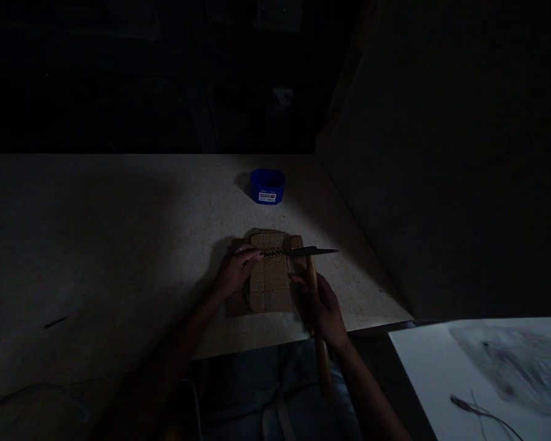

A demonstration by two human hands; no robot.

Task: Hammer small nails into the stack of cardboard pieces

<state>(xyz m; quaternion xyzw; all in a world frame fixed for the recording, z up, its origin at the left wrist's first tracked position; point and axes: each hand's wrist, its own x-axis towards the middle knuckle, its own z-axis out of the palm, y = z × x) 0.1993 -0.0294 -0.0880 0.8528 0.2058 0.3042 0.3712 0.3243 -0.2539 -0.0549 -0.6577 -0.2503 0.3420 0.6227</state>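
Observation:
A stack of brown cardboard pieces (269, 285), marked with rows of small holes, lies near the table's front edge. My left hand (235, 268) rests on its left side, with closed fingertips at the end of a dark, twisted metal-looking piece (274, 252). That piece lies across the upper part of the cardboard. In my right hand (324, 309) is a hammer (322, 361), gripped by its wooden handle. Its dark head points sideways above the cardboard's right edge, close to the twisted piece; whether they touch I cannot tell.
A blue plastic container (267, 187) with a white label stands behind the cardboard. On the left of the table (119, 208) lies a thin dark stick (55, 322). A dark panel (441, 184) rises along the right. At lower right, a cable (461, 403) lies on a white surface.

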